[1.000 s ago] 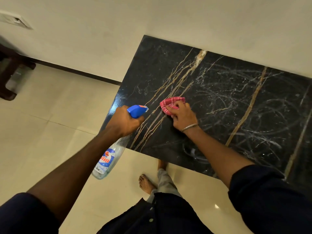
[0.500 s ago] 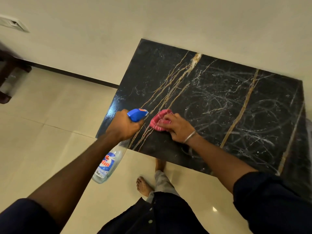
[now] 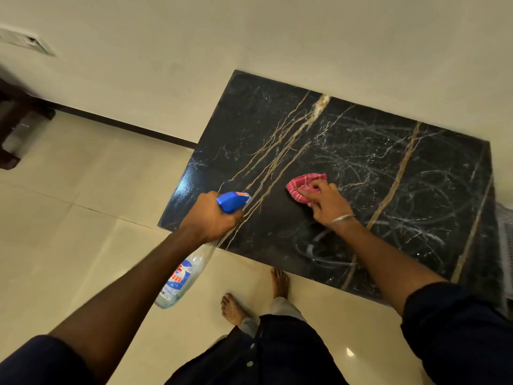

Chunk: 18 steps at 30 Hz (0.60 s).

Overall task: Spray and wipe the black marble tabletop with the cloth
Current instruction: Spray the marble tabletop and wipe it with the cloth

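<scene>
The black marble tabletop (image 3: 347, 151) with gold veins stands against a cream wall, streaked with wet swirl marks on its right half. My right hand (image 3: 326, 202) presses a bunched pink cloth (image 3: 304, 184) flat on the marble near its middle. My left hand (image 3: 211, 218) grips a clear spray bottle (image 3: 183, 276) by its neck. Its blue trigger head (image 3: 231, 200) points right, over the table's near left corner. The bottle's body hangs below the table edge, above the floor.
Cream floor tiles (image 3: 83, 218) lie to the left and in front. My bare feet (image 3: 249, 295) stand at the table's near edge. Dark wooden furniture (image 3: 16, 129) sits far left. A white slatted object (image 3: 503, 245) shows at the right edge.
My right hand has slid the pink cloth rightward across the marble, away from the bottle's nozzle. My left hand with the spray bottle has stayed at the near left corner.
</scene>
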{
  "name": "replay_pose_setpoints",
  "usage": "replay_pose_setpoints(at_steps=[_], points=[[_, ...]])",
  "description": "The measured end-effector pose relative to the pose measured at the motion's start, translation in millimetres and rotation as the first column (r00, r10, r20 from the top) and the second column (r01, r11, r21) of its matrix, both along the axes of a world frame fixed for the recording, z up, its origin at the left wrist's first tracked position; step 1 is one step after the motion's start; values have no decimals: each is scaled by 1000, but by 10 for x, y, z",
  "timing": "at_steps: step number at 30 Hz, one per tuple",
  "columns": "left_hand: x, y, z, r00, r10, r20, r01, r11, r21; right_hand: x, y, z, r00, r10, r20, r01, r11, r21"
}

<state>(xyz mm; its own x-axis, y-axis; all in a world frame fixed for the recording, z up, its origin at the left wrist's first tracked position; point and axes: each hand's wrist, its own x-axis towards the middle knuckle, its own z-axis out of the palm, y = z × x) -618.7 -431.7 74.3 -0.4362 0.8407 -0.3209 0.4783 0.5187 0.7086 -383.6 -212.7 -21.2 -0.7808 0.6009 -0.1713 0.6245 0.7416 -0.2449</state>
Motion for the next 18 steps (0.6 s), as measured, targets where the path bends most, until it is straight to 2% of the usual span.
replay_pose_setpoints(at_steps=[2, 4, 6, 7, 9, 11, 14, 18], points=[[-1, 63, 13, 1000, 13, -7, -13, 1000, -1, -87, -74, 12, 995, -95, -10, 95, 995, 28], [5, 136, 23, 1000, 28, -5, -28, 1000, 5, -159, -301, 4, 999, -37, -21, 38, 999, 24], [21, 231, 40, 999, 43, 16, -43, 999, 10, -187, -600, -36, 989, 135, -60, -136, 990, -25], [34, 284, 51, 999, 41, 26, -42, 999, 14, -185, -759, -70, 958, 272, -96, -276, 960, -38], [63, 388, 78, 999, 36, 33, -37, 999, 19, -158, -1016, -130, 818, 562, -119, -568, 823, -19], [90, 501, 83, 999, 43, 22, -43, 999, 12, -132, -1057, -144, 687, 721, -95, -724, 689, -9], [136, 672, 83, 999, 25, 20, -25, 1000, 0, -114, -907, -105, 615, 785, -76, -788, 615, -22], [216, 875, 31, 997, -70, 8, 71, 997, -39, -99, -824, -91, 612, 788, -71, -791, 608, -66]])
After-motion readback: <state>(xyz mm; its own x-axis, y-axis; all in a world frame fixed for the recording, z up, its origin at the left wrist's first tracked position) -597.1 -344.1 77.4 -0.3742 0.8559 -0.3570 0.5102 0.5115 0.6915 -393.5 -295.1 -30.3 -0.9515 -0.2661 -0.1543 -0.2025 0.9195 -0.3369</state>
